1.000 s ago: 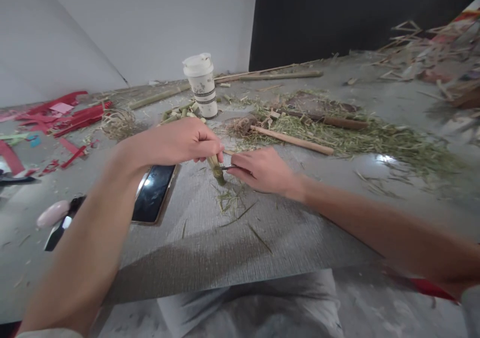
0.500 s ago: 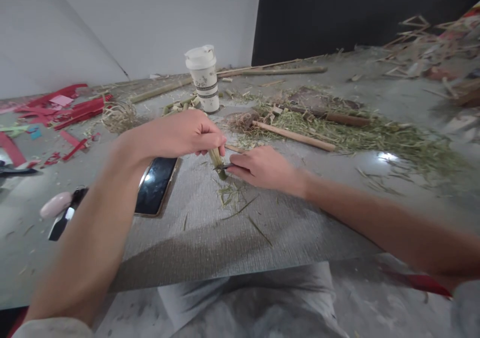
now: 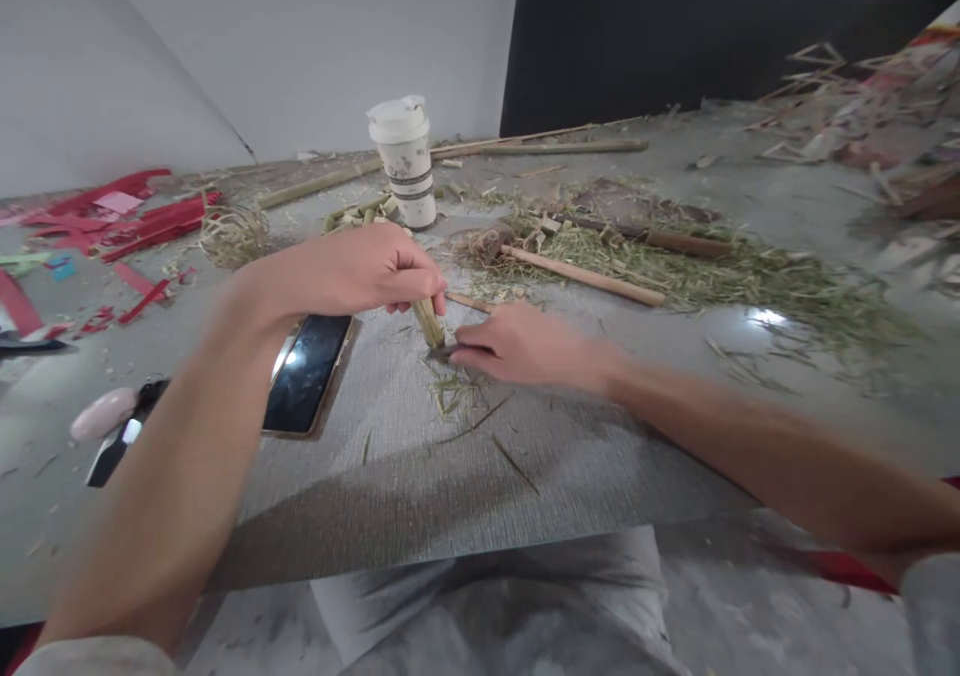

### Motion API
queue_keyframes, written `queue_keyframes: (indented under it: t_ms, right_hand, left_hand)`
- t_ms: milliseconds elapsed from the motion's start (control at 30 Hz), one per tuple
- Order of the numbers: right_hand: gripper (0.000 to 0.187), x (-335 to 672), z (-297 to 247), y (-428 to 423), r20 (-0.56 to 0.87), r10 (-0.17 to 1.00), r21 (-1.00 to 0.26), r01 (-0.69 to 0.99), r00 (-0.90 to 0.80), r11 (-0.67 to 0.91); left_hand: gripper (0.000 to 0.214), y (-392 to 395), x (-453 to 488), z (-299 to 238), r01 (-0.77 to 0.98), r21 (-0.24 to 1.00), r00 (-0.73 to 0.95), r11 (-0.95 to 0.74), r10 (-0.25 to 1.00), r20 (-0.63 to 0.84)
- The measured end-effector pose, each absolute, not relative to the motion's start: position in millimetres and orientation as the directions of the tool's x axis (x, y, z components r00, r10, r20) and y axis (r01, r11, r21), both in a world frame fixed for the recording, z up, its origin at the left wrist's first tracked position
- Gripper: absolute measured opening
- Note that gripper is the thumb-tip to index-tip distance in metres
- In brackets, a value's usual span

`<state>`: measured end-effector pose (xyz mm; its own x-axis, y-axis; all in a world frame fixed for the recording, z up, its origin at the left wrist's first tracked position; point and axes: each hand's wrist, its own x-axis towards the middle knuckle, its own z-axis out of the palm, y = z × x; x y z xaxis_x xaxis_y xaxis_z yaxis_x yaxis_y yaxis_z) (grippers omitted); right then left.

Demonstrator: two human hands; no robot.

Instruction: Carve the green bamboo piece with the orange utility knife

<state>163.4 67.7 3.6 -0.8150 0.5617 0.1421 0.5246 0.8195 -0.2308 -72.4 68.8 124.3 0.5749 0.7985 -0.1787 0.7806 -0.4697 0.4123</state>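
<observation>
A short piece of bamboo (image 3: 429, 324) stands tilted on the grey tabletop, its upper part wrapped by the closed fingers of my left hand (image 3: 375, 271). From the right, my right hand (image 3: 521, 343) grips a knife (image 3: 442, 353). The dark blade lies at the lower end of the bamboo, and its handle is mostly hidden in my fist. A thin light wooden stick (image 3: 469, 302) shows just above my right hand; whether I hold it I cannot tell. Green shavings (image 3: 454, 391) lie below the blade.
A lidded white cup (image 3: 405, 161) stands behind my left hand. Beside my left forearm lies a phone (image 3: 309, 374). A wooden-handled tool (image 3: 585, 276) rests near a heap of green shavings (image 3: 780, 281). Red strips (image 3: 157, 226) and a woven ball (image 3: 236, 236) are at left.
My right hand and the knife have moved slightly down to the bamboo's lower end. My left hand keeps its hold. The whole view has shifted a little.
</observation>
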Motion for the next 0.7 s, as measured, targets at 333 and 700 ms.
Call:
queue_keyframes:
  t_ms: [333, 700]
  right_hand:
    - [0.050, 165.8, 0.6, 68.4, 0.272, 0.554, -0.218, 0.510, -0.787, 0.832]
    - [0.047, 166.6, -2.6, 74.0, 0.241, 0.533, -0.140, 0.515, -0.811, 0.846]
  left_hand:
    - [0.037, 68.8, -72.4, 124.5, 0.765, 0.420, 0.596, -0.488, 0.784, -0.174]
    - [0.039, 70.6, -74.3, 121.8, 0.760, 0.433, 0.597, -0.485, 0.784, -0.170]
